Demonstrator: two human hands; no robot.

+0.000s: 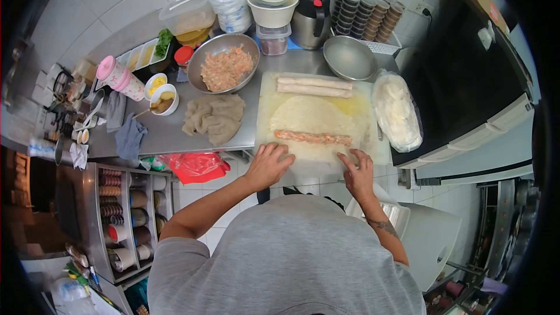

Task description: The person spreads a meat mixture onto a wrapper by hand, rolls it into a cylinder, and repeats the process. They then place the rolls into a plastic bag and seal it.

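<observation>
I'm looking down over the person's shoulders at a white cutting board (267, 96) on a steel counter (169, 131). On it lies a thin, pale, round wrapper (312, 114), soft and slightly translucent. A strip of filling (313, 137), pinkish-orange and coarse, lies on its near half. The strip's long axis runs left to right, square to both forearms, and it sits just beyond the fingertips, on the far side of them.

The left hand (268, 163) rests at the wrapper's near edge below the strip's left end. Its fingers are bent with the tips down, and I cannot tell whether they pinch the edge or only press it. The right hand (357, 170) mirrors it below the strip's right end, fingers spread with the tips on the surface and nothing held. Each hand is about equally close to its own end.

At the board's far edge, 2 finished rolls (315, 87) lie parallel to the strip, smooth and cylindrical. A steel bowl (252, 46) of the same mince stands far left of the board, with 1 empty steel bowl (349, 57) to the far right. A clear bag of wrappers (396, 111) lies beside the board's right edge, and a crumpled beige cloth (214, 118) beside its left.
</observation>
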